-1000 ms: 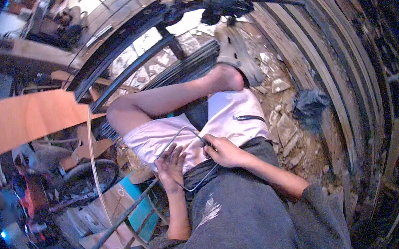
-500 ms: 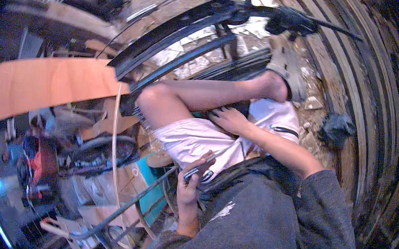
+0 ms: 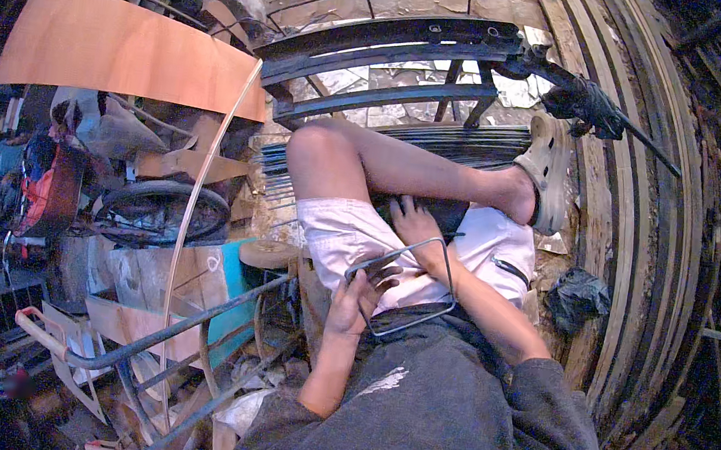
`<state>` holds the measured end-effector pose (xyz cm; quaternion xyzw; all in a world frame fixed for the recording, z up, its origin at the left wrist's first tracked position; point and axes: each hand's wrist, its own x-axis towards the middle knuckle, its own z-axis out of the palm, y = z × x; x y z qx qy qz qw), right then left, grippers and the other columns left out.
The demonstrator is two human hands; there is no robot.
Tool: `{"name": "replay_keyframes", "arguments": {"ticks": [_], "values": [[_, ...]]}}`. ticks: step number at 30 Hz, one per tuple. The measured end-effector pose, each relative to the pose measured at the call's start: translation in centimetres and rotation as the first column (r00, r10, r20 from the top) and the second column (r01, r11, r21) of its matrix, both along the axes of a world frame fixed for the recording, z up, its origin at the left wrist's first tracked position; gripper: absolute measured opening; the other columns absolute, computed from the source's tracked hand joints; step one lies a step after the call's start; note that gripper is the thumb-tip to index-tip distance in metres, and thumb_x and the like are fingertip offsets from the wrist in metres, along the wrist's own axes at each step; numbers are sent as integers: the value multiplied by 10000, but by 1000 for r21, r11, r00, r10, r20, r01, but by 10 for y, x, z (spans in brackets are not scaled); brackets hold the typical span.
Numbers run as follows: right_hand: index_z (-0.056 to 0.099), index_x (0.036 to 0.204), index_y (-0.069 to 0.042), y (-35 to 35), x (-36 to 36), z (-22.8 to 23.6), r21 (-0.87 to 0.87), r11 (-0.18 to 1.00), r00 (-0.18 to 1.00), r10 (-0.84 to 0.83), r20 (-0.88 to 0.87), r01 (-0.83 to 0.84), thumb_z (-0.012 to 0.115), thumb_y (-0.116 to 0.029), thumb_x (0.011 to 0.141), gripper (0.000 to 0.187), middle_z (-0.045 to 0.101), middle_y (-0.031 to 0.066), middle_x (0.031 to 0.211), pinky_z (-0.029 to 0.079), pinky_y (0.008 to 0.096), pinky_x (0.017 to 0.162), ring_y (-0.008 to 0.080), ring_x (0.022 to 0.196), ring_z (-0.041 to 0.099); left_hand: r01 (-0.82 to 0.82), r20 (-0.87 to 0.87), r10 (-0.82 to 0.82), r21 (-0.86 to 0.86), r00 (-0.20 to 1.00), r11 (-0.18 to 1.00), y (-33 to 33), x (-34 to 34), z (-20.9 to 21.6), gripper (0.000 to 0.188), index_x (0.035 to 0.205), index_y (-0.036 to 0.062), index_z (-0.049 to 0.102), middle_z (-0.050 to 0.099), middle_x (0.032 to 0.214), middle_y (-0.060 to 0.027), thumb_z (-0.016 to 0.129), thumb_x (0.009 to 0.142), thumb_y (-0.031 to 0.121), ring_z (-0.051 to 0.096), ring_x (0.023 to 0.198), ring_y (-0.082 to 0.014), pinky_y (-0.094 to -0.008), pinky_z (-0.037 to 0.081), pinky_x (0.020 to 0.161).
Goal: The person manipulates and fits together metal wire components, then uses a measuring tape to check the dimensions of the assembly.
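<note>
My left hand [image 3: 357, 299] is closed on a bent metal rod frame [image 3: 455, 280], a thin grey four-sided loop held above my lap. Its corners are rounded, and its far side reaches over my right forearm. Between my legs rests my right hand [image 3: 417, 223], fingers spread over a dark surface that my legs partly hide. I cannot make out anything in it. Beyond my raised leg lies a bundle of thin black rods [image 3: 467, 146]. Past it stands a black metal bench [image 3: 392, 29] with a long lever bar [image 3: 653, 152], part of it wrapped in black plastic.
A curved plywood sheet [image 3: 132, 48] stands at the far left, with a bicycle wheel [image 3: 164, 213] below it. A tubular metal frame [image 3: 189, 323] is close on my left. Long timber planks [image 3: 645, 222] run along the right, beside a crumpled black bag [image 3: 578, 301].
The rod frame in my left hand has turned from edge-on to show its whole loop. My right hand stays between my legs. The head view has shifted, bringing the bench more level.
</note>
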<state>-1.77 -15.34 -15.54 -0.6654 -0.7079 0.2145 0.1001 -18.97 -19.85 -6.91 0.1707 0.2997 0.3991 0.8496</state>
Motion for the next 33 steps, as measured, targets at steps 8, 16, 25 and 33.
{"name": "replay_keyframes", "arguments": {"ticks": [8, 16, 25, 33], "values": [[370, 1217, -8, -82, 116, 64, -222, 856, 711, -513, -481, 467, 828, -339, 688, 774, 564, 216, 1091, 526, 399, 797, 309, 917, 612, 75, -371, -64, 14, 927, 997, 44, 31, 2, 386, 1309, 24, 466, 616, 1080, -107, 514, 978, 216, 603, 780, -154, -253, 480, 653], [394, 1259, -101, -81, 98, 119, -186, 774, 455, -528, -717, 605, 646, -188, 876, 466, 506, 91, 1111, 504, 331, 791, 188, 1008, 535, 184, -343, -152, 62, 927, 981, 64, 82, 28, 241, 1175, 58, 558, 585, 805, -27, 522, 979, 193, 394, 542, -29, -175, 309, 469], [496, 1107, -38, -56, 78, 176, 19, 950, 853, -270, -447, 311, 790, -114, 663, 537, 521, 156, 993, 501, 408, 762, 358, 877, 583, 389, -540, -190, 282, 820, 877, 58, 99, 56, 240, 1102, 16, 532, 559, 867, -21, 598, 939, 181, 509, 675, -54, -208, 455, 599], [481, 1240, -67, -62, 81, 184, 90, 996, 984, 30, -175, -15, 584, -105, 783, 470, 545, 136, 1158, 482, 404, 887, 300, 1049, 563, 653, -744, -248, 316, 621, 688, 64, 74, 59, 167, 928, -12, 580, 592, 787, -54, 663, 867, 119, 545, 643, -92, -247, 459, 577]]}}
